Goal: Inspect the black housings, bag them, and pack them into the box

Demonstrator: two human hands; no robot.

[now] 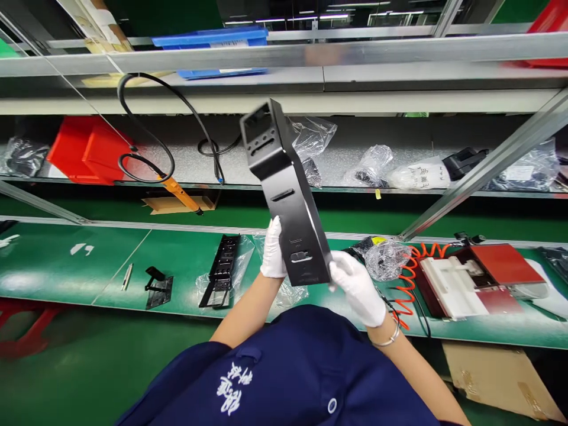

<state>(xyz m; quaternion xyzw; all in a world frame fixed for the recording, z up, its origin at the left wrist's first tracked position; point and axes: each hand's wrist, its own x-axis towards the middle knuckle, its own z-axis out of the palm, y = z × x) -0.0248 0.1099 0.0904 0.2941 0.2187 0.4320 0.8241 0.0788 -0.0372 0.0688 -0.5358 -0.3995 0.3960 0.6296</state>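
I hold a long black plastic housing (pixel 284 189) upright and tilted, its near end low over the green bench (pixel 177 260). My left hand (pixel 273 251), in a white glove, grips its left edge near the bottom. My right hand (pixel 357 287), also gloved, holds the lower right corner with fingers closed on it. The housing's face shows several slots and a rectangular opening at the top.
A black slotted part in a clear bag (pixel 222 269), a small black bracket (pixel 157 287) and a metal pin (pixel 126 276) lie left. A red and white fixture (pixel 470 278) with an orange coiled hose (pixel 410 278) sits right. An orange-handled tool (pixel 180 192) hangs above; bagged parts (pixel 373 168) line the shelf.
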